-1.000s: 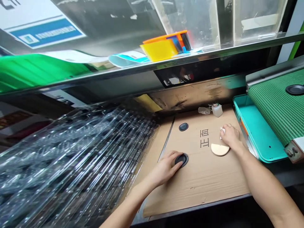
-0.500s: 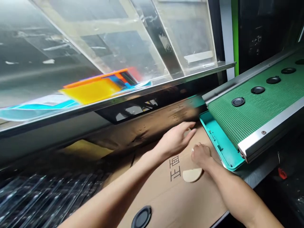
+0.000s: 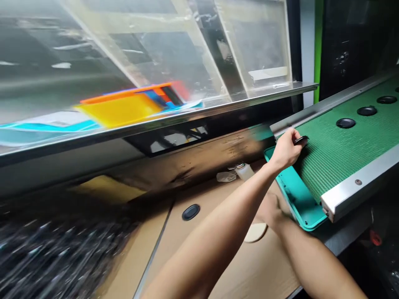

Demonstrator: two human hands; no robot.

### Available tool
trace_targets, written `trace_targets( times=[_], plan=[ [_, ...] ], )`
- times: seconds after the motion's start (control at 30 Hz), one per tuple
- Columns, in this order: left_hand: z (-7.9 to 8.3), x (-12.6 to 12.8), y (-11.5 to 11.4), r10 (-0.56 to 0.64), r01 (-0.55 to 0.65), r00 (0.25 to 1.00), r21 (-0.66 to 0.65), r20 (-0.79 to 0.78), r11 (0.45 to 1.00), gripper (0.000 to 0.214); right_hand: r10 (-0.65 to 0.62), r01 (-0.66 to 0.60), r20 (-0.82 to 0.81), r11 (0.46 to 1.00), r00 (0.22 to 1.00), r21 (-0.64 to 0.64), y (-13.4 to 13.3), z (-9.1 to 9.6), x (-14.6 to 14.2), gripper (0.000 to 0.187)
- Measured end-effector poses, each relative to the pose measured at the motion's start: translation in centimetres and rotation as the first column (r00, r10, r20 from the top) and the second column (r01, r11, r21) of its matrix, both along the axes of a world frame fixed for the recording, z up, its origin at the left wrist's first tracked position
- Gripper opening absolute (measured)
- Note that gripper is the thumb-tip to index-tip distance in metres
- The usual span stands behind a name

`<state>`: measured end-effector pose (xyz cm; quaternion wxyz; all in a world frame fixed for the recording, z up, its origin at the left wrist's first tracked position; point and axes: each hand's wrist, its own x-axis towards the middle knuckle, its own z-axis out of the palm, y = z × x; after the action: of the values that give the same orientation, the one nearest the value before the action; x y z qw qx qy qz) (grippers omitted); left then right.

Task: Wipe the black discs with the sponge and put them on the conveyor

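Observation:
My left hand (image 3: 287, 148) reaches over the near end of the green conveyor belt (image 3: 327, 162). Its thumb and fingers are closed on the edge of a small black disc (image 3: 301, 140), tilted just above the mesh. Behind my left forearm, my right hand (image 3: 269, 209) is low over the cardboard, smeared by motion, its fingers hidden. A cream-coloured round pad (image 3: 257, 232) lies beside it, partly covered by the left arm. Another black, ringed disc (image 3: 190, 212) rests flat on the cardboard sheet (image 3: 168, 249), left of my forearm.
Several black discs, one of them nearest (image 3: 346, 123), sit in a row on the belt. A turquoise tray (image 3: 307, 214) is below the belt's end. A small white bottle (image 3: 245, 170) and crumpled tissue (image 3: 226, 177) stand by the back wall. Yellow and orange bins (image 3: 124, 108) rest on the shelf.
My left hand has moved from the cardboard up and right to the belt and taken the nearest black disc. My right hand stays near the pad. The bottle and tissue have come into sight.

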<state>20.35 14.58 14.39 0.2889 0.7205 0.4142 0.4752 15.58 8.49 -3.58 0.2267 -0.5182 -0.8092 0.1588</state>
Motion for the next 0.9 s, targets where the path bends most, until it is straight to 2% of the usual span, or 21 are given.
trace_targets(
  times=[0.07, 0.13, 0.23, 0.3, 0.37, 0.43, 0.5, 0.57, 0.6, 0.67, 0.7, 0.73, 0.8, 0.9],
  plan=[
    [-1.5, -4.2, -3.2, -0.006, 0.050, 0.963, -0.157, 0.270, 0.986, 0.027, -0.032, 0.033, 0.046, 0.999, 0.998, -0.013, 0.1, 0.0, 0.1, 0.030],
    [-3.9, -8.9, -7.0, 0.100, 0.044, 0.870, -0.279, 0.482, 0.959, 0.032, -0.029, 0.031, 0.065, 0.999, 0.997, -0.024, 0.1, 0.0, 0.2, 0.031],
    [-8.4, -16.1, -12.3, 0.342, -0.004, 0.696, -0.474, 0.631, 0.881, 0.044, -0.031, 0.033, 0.115, 0.999, 0.993, -0.011, 0.2, 0.2, 0.3, 0.027],
    [-11.2, -19.8, -14.8, 0.451, 0.064, 0.565, -0.582, 0.690, 0.811, 0.036, -0.036, 0.038, 0.159, 0.999, 0.987, -0.009, 0.1, 0.6, 0.4, 0.027],
    [-13.3, -22.1, -16.3, 0.505, 0.165, 0.432, -0.616, 0.747, 0.770, 0.039, -0.041, 0.043, 0.206, 0.999, 0.978, -0.002, -0.2, 1.4, 0.6, 0.028],
    [-14.5, -23.1, -16.9, 0.532, 0.248, 0.311, -0.607, 0.788, 0.755, 0.045, -0.051, 0.037, 0.252, 0.998, 0.966, 0.058, -0.8, 2.4, 0.8, 0.029],
    [-14.9, -23.5, -16.9, 0.542, 0.292, 0.208, -0.581, 0.814, 0.760, 0.047, 0.018, -0.055, 0.272, 0.990, 0.962, 0.129, -1.8, 3.6, 1.2, 0.032],
    [-14.8, -23.9, -16.7, 0.539, 0.300, 0.115, -0.547, 0.834, 0.782, 0.047, 0.249, -0.284, 0.274, 0.955, 0.929, 0.092, -2.9, 4.5, 1.7, 0.040],
    [-14.7, -24.2, -16.5, 0.536, 0.296, 0.073, -0.531, 0.841, 0.794, 0.047, 0.386, -0.408, 0.274, 0.912, 0.881, 0.028, -3.3, 4.7, 1.9, 0.042],
    [-14.7, -24.8, -16.3, 0.539, 0.291, 0.005, -0.517, 0.842, 0.805, 0.044, 0.541, -0.539, 0.267, 0.837, 0.797, -0.088, -3.7, 4.9, 2.2, 0.042],
    [-14.8, -25.1, -16.2, 0.543, 0.290, -0.017, -0.516, 0.839, 0.806, 0.042, 0.570, -0.561, 0.255, 0.820, 0.781, -0.114, -3.7, 4.8, 2.1, 0.041],
    [-15.0, -25.2, -16.0, 0.547, 0.288, -0.031, -0.516, 0.837, 0.807, 0.040, 0.568, -0.561, 0.231, 0.821, 0.790, -0.103, -3.6, 4.6, 1.9, 0.039],
    [-15.3, -25.1, -15.8, 0.552, 0.278, -0.038, -0.522, 0.833, 0.806, 0.036, 0.509, -0.512, 0.113, 0.859, 0.853, -0.007, -3.4, 4.1, 0.8, 0.037],
    [-15.7, -23.8, -15.6, 0.543, 0.278, -0.015, -0.518, 0.839, 0.809, 0.029, 0.310, -0.296, -0.192, 0.950, 0.931, 0.099, -4.2, 2.8, -1.9, 0.042]
  ],
)
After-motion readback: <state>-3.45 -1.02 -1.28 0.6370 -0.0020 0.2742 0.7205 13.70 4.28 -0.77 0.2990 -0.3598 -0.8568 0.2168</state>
